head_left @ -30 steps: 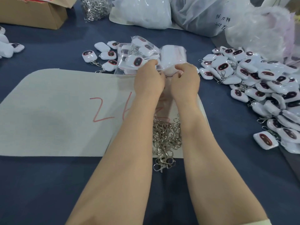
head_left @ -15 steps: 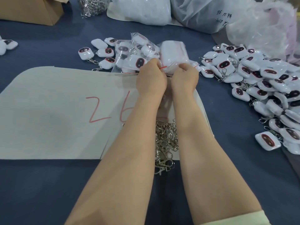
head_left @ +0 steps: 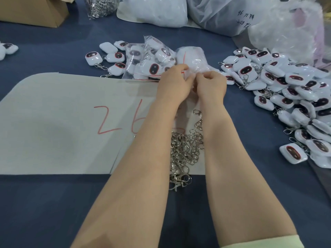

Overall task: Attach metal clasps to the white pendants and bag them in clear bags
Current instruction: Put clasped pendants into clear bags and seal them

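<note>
My left hand [head_left: 174, 81] and my right hand [head_left: 211, 83] meet at the far edge of the white sheet [head_left: 53, 122], and both pinch the near edge of a clear bag [head_left: 192, 58] from a stack of such bags. What lies under my fingers is hidden. Bagged white pendants [head_left: 152, 56] lie just left of the stack. A heap of loose white pendants [head_left: 286, 90] with dark oval faces spreads to the right. Metal clasps [head_left: 186, 151] are piled between my forearms.
Three loose pendants [head_left: 111, 58] lie at the far left of the bags. A cardboard box [head_left: 35, 9] stands at the back left, beside a heap of clasps [head_left: 100, 6]. Large plastic sacks [head_left: 223, 13] fill the back. The sheet bears red digits.
Both hands have stayed at the stack of clear bags, with the fingers shifting slightly on the bag's edge. The view has tilted a little downward.
</note>
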